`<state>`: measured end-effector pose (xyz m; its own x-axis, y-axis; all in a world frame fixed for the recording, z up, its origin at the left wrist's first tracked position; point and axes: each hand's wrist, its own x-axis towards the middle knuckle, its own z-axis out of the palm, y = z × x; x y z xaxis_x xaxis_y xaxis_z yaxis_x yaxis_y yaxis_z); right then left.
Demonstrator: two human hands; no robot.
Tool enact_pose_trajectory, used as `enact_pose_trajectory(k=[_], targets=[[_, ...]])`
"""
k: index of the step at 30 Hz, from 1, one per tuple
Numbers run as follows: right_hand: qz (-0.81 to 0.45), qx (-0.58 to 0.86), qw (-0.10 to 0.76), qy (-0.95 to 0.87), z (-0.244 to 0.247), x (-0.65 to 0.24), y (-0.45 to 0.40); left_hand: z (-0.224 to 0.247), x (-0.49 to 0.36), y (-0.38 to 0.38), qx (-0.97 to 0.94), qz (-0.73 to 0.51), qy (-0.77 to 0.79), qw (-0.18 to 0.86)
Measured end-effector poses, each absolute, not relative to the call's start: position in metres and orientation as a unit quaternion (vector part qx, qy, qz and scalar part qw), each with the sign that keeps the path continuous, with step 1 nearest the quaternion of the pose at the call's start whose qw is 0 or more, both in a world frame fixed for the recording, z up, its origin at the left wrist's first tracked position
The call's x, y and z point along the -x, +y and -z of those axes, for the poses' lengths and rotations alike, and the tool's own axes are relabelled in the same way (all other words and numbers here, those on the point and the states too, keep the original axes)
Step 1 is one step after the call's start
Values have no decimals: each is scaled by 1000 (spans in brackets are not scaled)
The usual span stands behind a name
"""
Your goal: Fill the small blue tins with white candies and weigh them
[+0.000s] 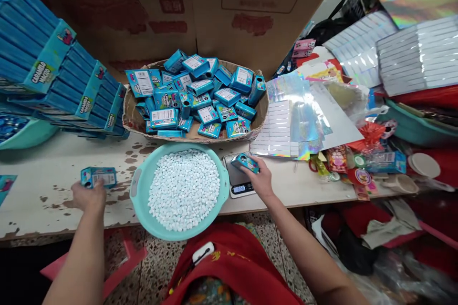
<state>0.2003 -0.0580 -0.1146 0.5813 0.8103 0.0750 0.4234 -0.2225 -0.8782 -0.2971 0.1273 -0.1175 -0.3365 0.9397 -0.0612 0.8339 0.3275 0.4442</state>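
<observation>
At the left of the table, my left hand (89,196) is closed on a small blue box (107,176). My right hand (260,176) grips another blue box (246,163) over a small digital scale (236,178) whose display is lit. Between my hands stands a turquoise basin (138,202) filled with small white candies (184,189). Behind the basin, a torn cardboard tray (193,139) holds several blue boxes (200,100) lying in a jumble.
Blue display cartons (67,66) are stacked at the left, beside another turquoise bowl (36,134). Shiny holographic sheets (293,105) lie right of the tray. Farther right are small packets (338,158), a white scoop (402,183) and a teal basin (415,126). A large carton (214,33) rises behind.
</observation>
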Motion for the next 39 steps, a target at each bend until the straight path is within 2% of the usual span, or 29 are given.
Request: enact_pose_trajectory(k=[4,7,8,10,13,17,22,26,30,33,39], targets=[[-202,747,450,-445,114,-197,-56,102,285,120,-462,-94,878,86],[-165,756,464,-431,97,-211,-61,83,247,101,-552,-176,815,-14],[-144,761,469,-425,90,-217,-62,79,228,92,-586,-209,782,-19],[-102,770,473,-415,79,-229,-60,77,179,76,-665,-246,704,42],[-69,776,475,-409,69,-243,-53,88,98,55,-794,-200,539,194],[-56,779,457,-426,57,-254,-37,109,30,45,-871,-102,421,231],[-61,745,391,-537,33,-280,17,120,33,45,-895,-35,403,188],[-98,709,315,-623,34,-301,87,121,49,40,-856,3,500,130],[-152,767,209,-588,49,-302,144,122,52,38,-812,43,572,111],[-215,795,135,-551,63,-291,172,125,52,38,-794,30,595,119],[-298,797,142,-506,97,-264,198,134,54,37,-776,1,617,132]])
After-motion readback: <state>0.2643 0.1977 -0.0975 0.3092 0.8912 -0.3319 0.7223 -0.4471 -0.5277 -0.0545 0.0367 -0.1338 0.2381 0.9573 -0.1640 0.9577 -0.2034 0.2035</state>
